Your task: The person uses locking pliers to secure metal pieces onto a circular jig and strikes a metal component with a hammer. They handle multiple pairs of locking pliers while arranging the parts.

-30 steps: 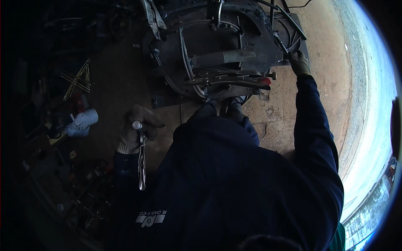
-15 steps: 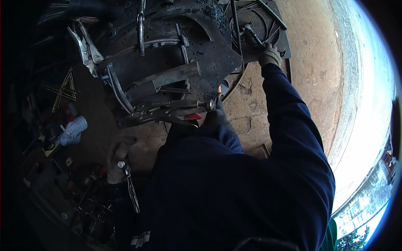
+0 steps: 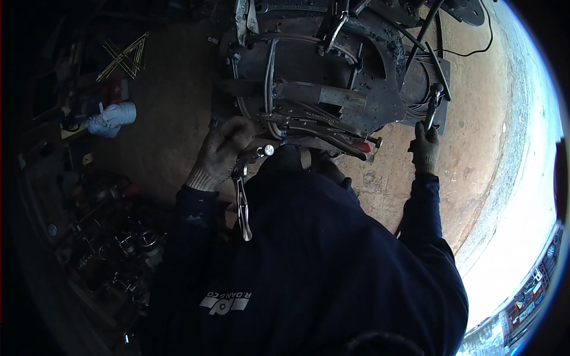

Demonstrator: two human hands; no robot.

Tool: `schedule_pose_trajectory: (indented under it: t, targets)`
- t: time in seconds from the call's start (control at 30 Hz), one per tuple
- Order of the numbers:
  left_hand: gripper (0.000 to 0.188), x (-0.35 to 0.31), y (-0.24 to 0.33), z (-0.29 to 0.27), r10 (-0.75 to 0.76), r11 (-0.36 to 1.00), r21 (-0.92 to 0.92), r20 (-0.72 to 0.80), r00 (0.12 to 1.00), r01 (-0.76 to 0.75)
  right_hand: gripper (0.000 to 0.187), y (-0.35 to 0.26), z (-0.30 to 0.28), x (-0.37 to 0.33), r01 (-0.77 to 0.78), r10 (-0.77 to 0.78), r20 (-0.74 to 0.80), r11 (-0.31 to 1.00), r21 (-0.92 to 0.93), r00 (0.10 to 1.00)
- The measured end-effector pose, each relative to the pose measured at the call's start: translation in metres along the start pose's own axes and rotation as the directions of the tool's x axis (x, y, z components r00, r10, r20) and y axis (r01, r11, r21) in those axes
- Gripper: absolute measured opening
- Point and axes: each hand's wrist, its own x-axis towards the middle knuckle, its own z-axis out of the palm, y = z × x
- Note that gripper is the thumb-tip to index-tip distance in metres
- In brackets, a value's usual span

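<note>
My left hand [image 3: 228, 145], in a knitted work glove, is closed on a pair of locking pliers [image 3: 243, 204] whose handles hang down beside it. It is near the left front corner of a dark steel worktable [image 3: 383, 89]. On the table lies a curved metal bar frame [image 3: 297, 37] with a flat bar [image 3: 343, 96] across it. Another pair of locking pliers [image 3: 320, 126] is clamped at the near edge. My right hand [image 3: 425, 148], also gloved, grips a hammer [image 3: 433, 110] by the handle, head up, off the table's right side.
More locking pliers [image 3: 242, 21] and a steel clamp [image 3: 337, 29] are at the far edge. Coiled wire [image 3: 415, 83] lies on a side plate at right. Thin yellowish rods [image 3: 124, 56], a white cloth bundle [image 3: 113, 118] and cluttered metal parts [image 3: 124, 243] are at left.
My left hand has come up and right to the table with the pliers. My right hand has drawn back, lifting the hammer from the side plate. The view has shifted.
</note>
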Motion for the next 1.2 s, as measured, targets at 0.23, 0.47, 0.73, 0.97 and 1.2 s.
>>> schedule_pose_trajectory:
  t: [0.23,0.47,0.73,0.97,1.2]
  targets:
    - [0.031,0.032,0.004,0.001,0.011,0.984,0.178,0.103,0.995,-0.03,0.059,-0.12,-0.04,-0.107,0.69,-0.744,0.074,0.649,0.32,0.665]
    - [0.031,0.05,-0.023,0.01,-0.069,0.975,0.223,0.368,0.927,-0.016,0.037,-0.241,-0.009,-0.117,0.914,-0.681,0.613,0.251,-0.32,0.401]
    - [0.046,0.045,-0.036,0.025,0.165,0.966,0.151,0.265,0.95,-0.21,0.037,-0.264,0.036,-0.085,0.959,-0.53,0.802,0.102,-0.265,0.277]
    - [0.052,0.031,-0.041,0.044,0.154,0.982,0.103,0.041,0.987,-0.157,0.036,-0.247,0.047,-0.048,0.998,-0.692,0.719,0.028,-0.063,0.064]
    - [0.047,0.031,-0.038,0.049,0.14,0.974,0.183,-0.021,0.99,-0.134,0.041,-0.245,0.058,-0.038,0.997,-0.648,0.76,-0.001,0.073,-0.056]
